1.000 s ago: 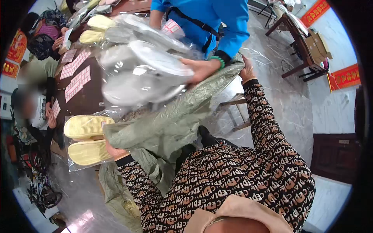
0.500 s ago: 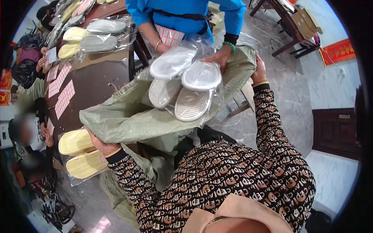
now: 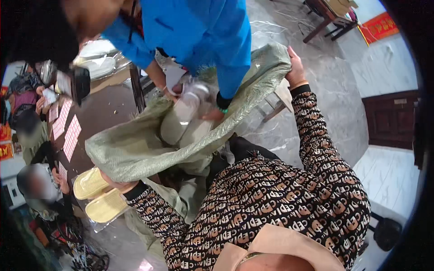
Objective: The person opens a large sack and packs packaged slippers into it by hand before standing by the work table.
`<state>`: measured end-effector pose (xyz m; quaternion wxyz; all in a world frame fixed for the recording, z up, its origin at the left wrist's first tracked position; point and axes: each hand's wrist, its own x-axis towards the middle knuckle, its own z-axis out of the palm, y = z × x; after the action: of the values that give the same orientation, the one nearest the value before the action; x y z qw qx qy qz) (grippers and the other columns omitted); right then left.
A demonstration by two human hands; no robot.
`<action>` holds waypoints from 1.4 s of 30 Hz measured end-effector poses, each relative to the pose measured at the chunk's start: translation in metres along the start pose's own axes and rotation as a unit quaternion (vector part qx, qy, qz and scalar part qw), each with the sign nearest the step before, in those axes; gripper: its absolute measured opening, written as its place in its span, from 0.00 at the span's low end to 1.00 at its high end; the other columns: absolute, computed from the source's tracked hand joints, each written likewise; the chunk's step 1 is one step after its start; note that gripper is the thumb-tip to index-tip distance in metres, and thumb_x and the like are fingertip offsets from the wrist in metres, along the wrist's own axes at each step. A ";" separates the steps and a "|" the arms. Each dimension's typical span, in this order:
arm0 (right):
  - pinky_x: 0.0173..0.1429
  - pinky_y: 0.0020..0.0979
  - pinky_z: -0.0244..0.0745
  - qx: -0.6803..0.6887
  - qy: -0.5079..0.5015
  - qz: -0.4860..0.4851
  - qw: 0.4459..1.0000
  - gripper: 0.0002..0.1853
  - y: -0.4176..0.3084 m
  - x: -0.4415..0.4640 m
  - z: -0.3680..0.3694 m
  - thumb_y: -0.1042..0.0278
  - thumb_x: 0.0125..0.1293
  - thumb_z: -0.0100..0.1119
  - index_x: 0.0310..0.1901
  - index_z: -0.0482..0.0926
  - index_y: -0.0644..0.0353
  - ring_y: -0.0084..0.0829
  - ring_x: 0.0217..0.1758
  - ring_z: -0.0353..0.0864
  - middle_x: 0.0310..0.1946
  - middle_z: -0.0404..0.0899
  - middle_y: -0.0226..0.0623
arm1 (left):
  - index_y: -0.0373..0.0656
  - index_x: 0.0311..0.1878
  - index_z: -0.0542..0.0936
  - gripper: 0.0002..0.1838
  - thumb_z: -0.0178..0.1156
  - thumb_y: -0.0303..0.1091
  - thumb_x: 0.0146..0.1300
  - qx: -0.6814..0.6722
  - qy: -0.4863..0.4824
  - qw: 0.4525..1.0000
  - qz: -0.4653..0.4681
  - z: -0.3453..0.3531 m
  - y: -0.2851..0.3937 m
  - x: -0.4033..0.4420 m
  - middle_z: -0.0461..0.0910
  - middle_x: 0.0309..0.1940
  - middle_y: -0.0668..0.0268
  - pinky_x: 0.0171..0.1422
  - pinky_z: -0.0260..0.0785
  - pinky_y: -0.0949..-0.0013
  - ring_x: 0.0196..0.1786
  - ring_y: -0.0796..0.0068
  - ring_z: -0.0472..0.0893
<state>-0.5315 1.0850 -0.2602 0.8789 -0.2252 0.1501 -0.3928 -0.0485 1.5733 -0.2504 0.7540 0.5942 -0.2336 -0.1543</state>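
Note:
A large woven sack of pale green plastic is stretched wide between my hands. My right hand is closed on its far right rim. At the near left end, my left hand grips the rim, its fingers partly hidden by the fabric. Right beside that hand is a pair of yellow slippers in a clear bag; whether the hand also holds it I cannot tell. White slippers in clear plastic are down in the sack's mouth, blurred, with the hands of a co-worker in blue on them.
To the left stands a brown table with red-and-white sticker sheets and bagged slippers on it. Other people sit along its far side. A wooden stool is behind the sack, and another table is at the upper right.
The co-worker has leaned forward and moved the white slippers from above the sack down into its mouth. My hands keep hold of the sack, with the rim shifted slightly.

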 end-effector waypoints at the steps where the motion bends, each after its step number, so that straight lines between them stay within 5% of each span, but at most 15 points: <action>1: 0.63 0.44 0.73 0.012 -0.007 0.008 1.000 0.25 0.001 0.000 -0.003 0.52 0.77 0.39 0.55 0.76 0.68 0.42 0.54 0.81 0.50 0.81 0.48 | 0.40 0.68 0.65 0.31 0.46 0.54 0.72 0.084 -0.009 0.996 0.035 -0.008 -0.002 0.001 0.71 0.63 0.56 0.66 0.67 0.53 0.61 0.57 0.74; 4: 0.63 0.43 0.74 -0.003 0.004 0.004 1.000 0.24 0.001 0.000 -0.015 0.52 0.77 0.39 0.55 0.76 0.67 0.41 0.53 0.81 0.51 0.81 0.47 | 0.39 0.65 0.68 0.31 0.50 0.55 0.69 0.250 -0.034 0.961 0.110 -0.023 0.000 0.001 0.73 0.61 0.54 0.63 0.69 0.52 0.59 0.55 0.76; 6: 0.63 0.43 0.74 -0.009 0.013 0.002 1.000 0.24 0.001 -0.005 -0.019 0.53 0.77 0.39 0.55 0.76 0.67 0.41 0.53 0.81 0.51 0.81 0.47 | 0.38 0.61 0.72 0.31 0.54 0.54 0.66 0.532 -0.027 0.818 0.218 -0.024 0.008 0.000 0.75 0.58 0.52 0.63 0.70 0.53 0.57 0.53 0.77; 8: 0.62 0.43 0.75 -0.010 0.026 -0.027 0.999 0.24 -0.002 -0.011 -0.022 0.53 0.77 0.40 0.55 0.76 0.66 0.40 0.53 0.82 0.51 0.81 0.46 | 0.37 0.59 0.74 0.30 0.56 0.54 0.65 0.649 -0.030 0.711 0.269 -0.020 0.012 0.001 0.76 0.57 0.51 0.63 0.70 0.53 0.56 0.52 0.78; 12: 0.61 0.42 0.75 -0.013 0.061 -0.062 0.996 0.23 -0.012 -0.006 -0.014 0.53 0.77 0.41 0.56 0.76 0.66 0.39 0.53 0.82 0.51 0.81 0.45 | 0.34 0.55 0.76 0.31 0.60 0.54 0.62 0.616 -0.035 0.740 0.268 0.006 0.033 0.018 0.78 0.54 0.49 0.62 0.70 0.52 0.55 0.48 0.78; 14: 0.61 0.42 0.76 -0.014 0.075 -0.069 0.995 0.23 -0.010 -0.001 -0.015 0.53 0.77 0.41 0.56 0.75 0.66 0.39 0.53 0.82 0.51 0.81 0.44 | 0.32 0.57 0.74 0.33 0.59 0.55 0.62 0.687 0.006 0.612 0.392 -0.023 0.006 0.030 0.77 0.55 0.50 0.64 0.69 0.53 0.57 0.50 0.78; 16: 0.61 0.41 0.76 -0.031 0.096 -0.072 0.992 0.23 -0.009 0.002 -0.015 0.53 0.77 0.42 0.57 0.75 0.66 0.38 0.53 0.82 0.52 0.81 0.44 | 0.31 0.58 0.73 0.35 0.59 0.56 0.62 0.713 0.020 0.539 0.448 -0.035 -0.015 0.034 0.77 0.55 0.51 0.64 0.68 0.54 0.57 0.50 0.77; 18: 0.61 0.41 0.76 -0.039 0.106 -0.080 0.990 0.23 -0.006 -0.006 -0.018 0.54 0.76 0.42 0.57 0.75 0.66 0.38 0.53 0.82 0.52 0.81 0.44 | 0.29 0.60 0.71 0.38 0.58 0.57 0.62 0.406 0.065 0.873 0.262 0.058 0.010 0.034 0.77 0.56 0.52 0.65 0.67 0.56 0.58 0.52 0.77; 19: 0.61 0.41 0.76 -0.049 0.117 -0.074 0.989 0.23 -0.006 -0.007 -0.021 0.54 0.76 0.43 0.57 0.75 0.66 0.38 0.53 0.82 0.52 0.81 0.44 | 0.28 0.61 0.70 0.39 0.57 0.58 0.62 0.211 0.081 0.964 0.139 0.083 0.015 0.036 0.77 0.56 0.52 0.66 0.66 0.57 0.58 0.53 0.77; 24: 0.60 0.40 0.77 -0.069 0.148 -0.057 0.985 0.23 -0.008 -0.016 -0.031 0.54 0.76 0.43 0.57 0.75 0.66 0.38 0.52 0.83 0.52 0.81 0.45 | 0.31 0.66 0.67 0.36 0.60 0.49 0.63 0.130 0.012 0.990 0.055 0.068 -0.009 0.038 0.73 0.62 0.53 0.72 0.61 0.60 0.64 0.59 0.73; 28: 0.59 0.40 0.77 -0.067 0.186 -0.060 0.978 0.24 -0.006 -0.021 -0.036 0.53 0.76 0.43 0.57 0.75 0.66 0.37 0.52 0.83 0.52 0.81 0.45 | 0.31 0.65 0.68 0.35 0.59 0.49 0.64 0.318 -0.090 0.930 0.161 0.023 -0.036 0.047 0.74 0.61 0.54 0.71 0.62 0.61 0.62 0.60 0.74; 32: 0.59 0.40 0.77 -0.077 0.200 -0.097 0.972 0.24 -0.004 -0.026 -0.023 0.53 0.76 0.43 0.57 0.75 0.67 0.38 0.52 0.83 0.51 0.81 0.45 | 0.29 0.62 0.70 0.39 0.58 0.58 0.62 0.390 -0.022 0.899 0.197 -0.009 -0.056 0.038 0.77 0.57 0.53 0.67 0.66 0.60 0.60 0.60 0.76; 33: 0.59 0.40 0.77 -0.082 0.198 -0.114 0.970 0.24 -0.003 -0.026 -0.019 0.53 0.76 0.43 0.57 0.75 0.67 0.38 0.52 0.83 0.51 0.81 0.45 | 0.32 0.63 0.71 0.37 0.58 0.57 0.62 0.496 -0.019 0.851 0.172 -0.040 -0.066 0.037 0.77 0.57 0.55 0.64 0.68 0.60 0.58 0.61 0.77; 42: 0.60 0.40 0.77 -0.047 0.147 -0.090 0.984 0.23 0.003 -0.024 0.014 0.54 0.77 0.43 0.56 0.75 0.67 0.37 0.52 0.82 0.51 0.82 0.45 | 0.33 0.64 0.69 0.37 0.54 0.57 0.65 0.385 0.067 0.916 0.087 -0.014 -0.056 -0.006 0.75 0.60 0.55 0.66 0.66 0.58 0.61 0.60 0.75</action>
<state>-0.5384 1.1088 -0.2476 0.7969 -0.2186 0.2752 -0.4914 -0.0436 1.5744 -0.3082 0.4915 0.8246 -0.2748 0.0539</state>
